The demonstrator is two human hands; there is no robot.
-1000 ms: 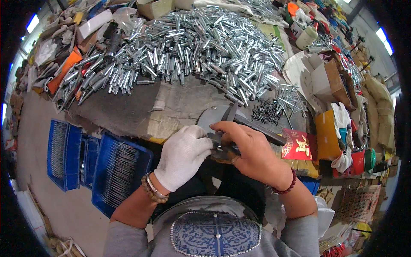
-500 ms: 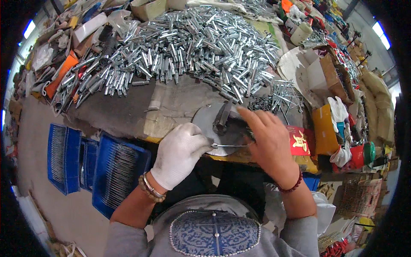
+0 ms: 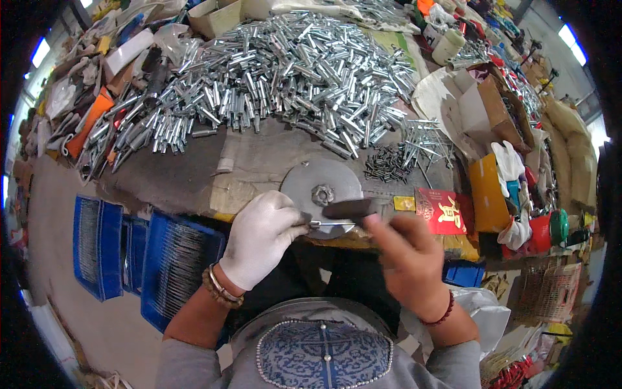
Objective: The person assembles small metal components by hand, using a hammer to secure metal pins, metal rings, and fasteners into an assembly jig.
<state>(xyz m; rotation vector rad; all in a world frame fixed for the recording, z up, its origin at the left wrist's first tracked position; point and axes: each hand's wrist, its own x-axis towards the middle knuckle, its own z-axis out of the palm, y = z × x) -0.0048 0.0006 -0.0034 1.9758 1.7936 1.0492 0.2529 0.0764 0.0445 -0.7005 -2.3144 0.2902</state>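
Nearest the wearer, a thin metal rod [image 3: 335,224] is held level by the white-gloved left hand [image 3: 262,240], its near end pinched between thumb and fingers. The rod lies across the front part of a round grey plate [image 3: 299,185], at the front edge of the worktable [image 3: 184,170]. A dark tool [image 3: 346,209] is gripped in the bare right hand [image 3: 414,266], fingers closed; its blurred head is placed just above the rod, and contact cannot be told. A rough metal lump [image 3: 322,194] is seen at the plate's middle.

Containers, left, below table level: a large blue bin [image 3: 148,301], filled with thin rods [image 3: 181,266] laid side by side in rows; a second blue bin [image 3: 112,259], similarly loaded; a narrower blue container [image 3: 135,249] between them, contents largely hidden. At right, a pink lattice basket [image 3: 547,298] is noted, contents unclear.

Beyond the plate: a red packet [image 3: 446,211], small black pieces [image 3: 387,165] in a heap, and loose thin pins [image 3: 424,146] beside them. A white glove [image 3: 510,162] is draped at an orange-yellow box [image 3: 487,194]. Farther back, dark contents, not identifiable, are held in an open cardboard box [image 3: 502,120]. Short silvery tubes [image 3: 304,71] are piled across the table. At the far edge, an open carton [image 3: 216,21] is seen.
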